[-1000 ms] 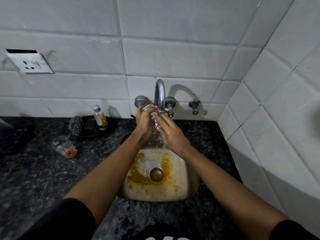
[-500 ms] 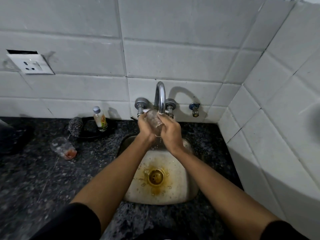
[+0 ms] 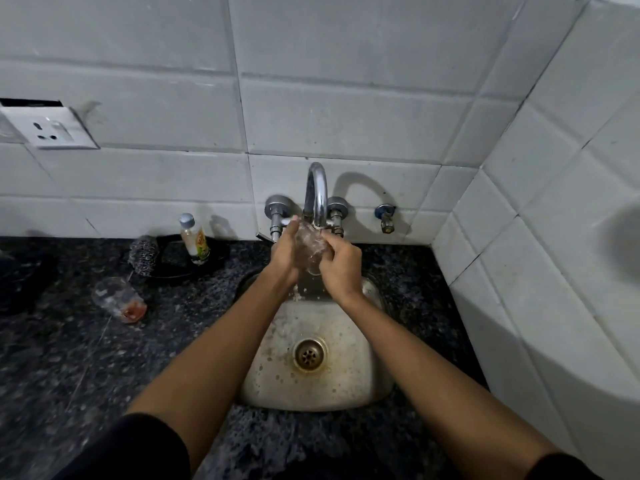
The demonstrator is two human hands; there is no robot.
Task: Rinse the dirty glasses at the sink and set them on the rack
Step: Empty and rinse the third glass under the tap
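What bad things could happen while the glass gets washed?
1. The wet glass, held under the tap by the left hand and right hand, could slip and break in the sink.
2. An elbow might knock the dirty glass on the counter.

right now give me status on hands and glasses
Left hand and right hand both grip clear glass under faucet. Second dirty glass waits on counter. No rack in view.

tap crowding above, bare counter left
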